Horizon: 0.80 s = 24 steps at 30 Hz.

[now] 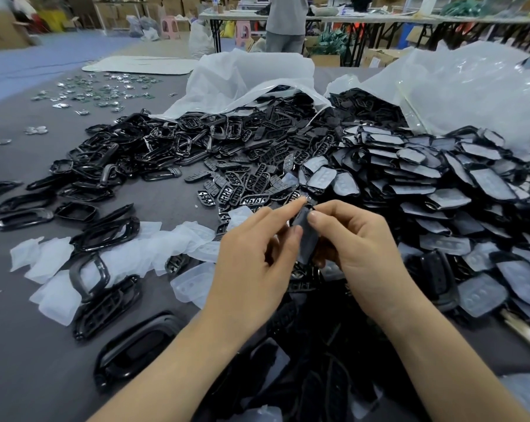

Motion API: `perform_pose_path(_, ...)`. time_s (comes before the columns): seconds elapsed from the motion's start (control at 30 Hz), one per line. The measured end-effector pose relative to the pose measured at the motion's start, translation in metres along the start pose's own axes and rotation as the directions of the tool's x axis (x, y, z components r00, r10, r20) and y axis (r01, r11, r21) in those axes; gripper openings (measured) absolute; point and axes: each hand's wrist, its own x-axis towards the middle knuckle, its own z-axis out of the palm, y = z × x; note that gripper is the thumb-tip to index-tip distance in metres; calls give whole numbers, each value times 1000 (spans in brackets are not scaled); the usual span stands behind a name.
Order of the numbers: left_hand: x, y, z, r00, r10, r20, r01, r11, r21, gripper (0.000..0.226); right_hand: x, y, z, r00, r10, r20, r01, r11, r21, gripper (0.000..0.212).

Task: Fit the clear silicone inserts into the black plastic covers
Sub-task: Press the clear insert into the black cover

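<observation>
The grey tabletop carries a heap of black covers, many on the right already fitted, and loose clear inserts on the left. The left hand and right hand both pinch one cover between curled fingers, its insert facing up. The insert looks soft, light and floppy, so hold the stiff rim and press its edges in

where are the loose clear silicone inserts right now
In the head view, the loose clear silicone inserts lie on the grey table left of the left hand, which grips a cover with the right hand, scattered among black plastic frames.
</observation>
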Motion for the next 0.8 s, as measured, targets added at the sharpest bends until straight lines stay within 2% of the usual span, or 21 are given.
perform_pose_path(0.23, 0, 1, 0, 1000, 22, -5, -22, 996, 88, 35, -1, 1, 6, 998, -55, -40, 48, 985, -166, 19)
perform_pose_path(0.4, -3, 0, 2, 979, -158, 125, 171, 981, -95, 42, -1, 2, 5, 995, -56, -78, 40, 982, -187, 19)
perform_pose_path(0.57, -5, -2, 6, 964, -188, 186, 215, 967, -134, 51, -1, 2, 4, 991, -71, -114, 47, 980, -194, 19)
perform_pose_path(0.67, -3, -5, 5, 973, -172, 153, 188, 977, -103, 48, 0, 0, 5, 989, -68, -132, 43, 981, -187, 21)
perform_pose_path(0.8, -4, -7, 2, 986, -105, 130, 118, 989, -93, 50, -1, -4, 3, 994, -24, -103, 15, 996, -83, 20)
